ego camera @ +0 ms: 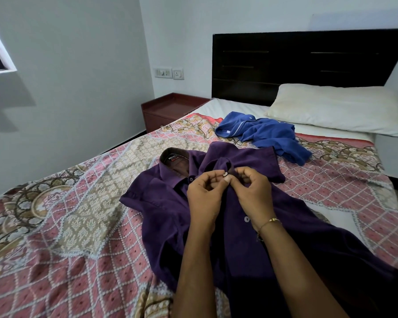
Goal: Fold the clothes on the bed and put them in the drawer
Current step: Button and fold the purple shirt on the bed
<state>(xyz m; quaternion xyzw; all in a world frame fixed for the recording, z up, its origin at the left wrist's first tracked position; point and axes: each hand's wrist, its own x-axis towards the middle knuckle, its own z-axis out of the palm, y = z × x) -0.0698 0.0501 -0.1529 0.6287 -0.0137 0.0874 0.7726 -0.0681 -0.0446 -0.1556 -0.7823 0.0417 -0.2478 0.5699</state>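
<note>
Both hands pinch the front of a purple shirt (170, 203) just below its collar, the left hand (203, 198) holding a pale button (225, 173) at its fingertips while the right hand (254, 193) grips the cloth beside it. Wrists and forearms cover the middle of the shirt, whose lower hem runs out of view at the bottom edge. Spread face-up on the patterned bedspread (78, 214), the shirt lies under the hands, with a crumpled blue garment (267, 134) just beyond its collar, nearer the pillow (336, 109).
</note>
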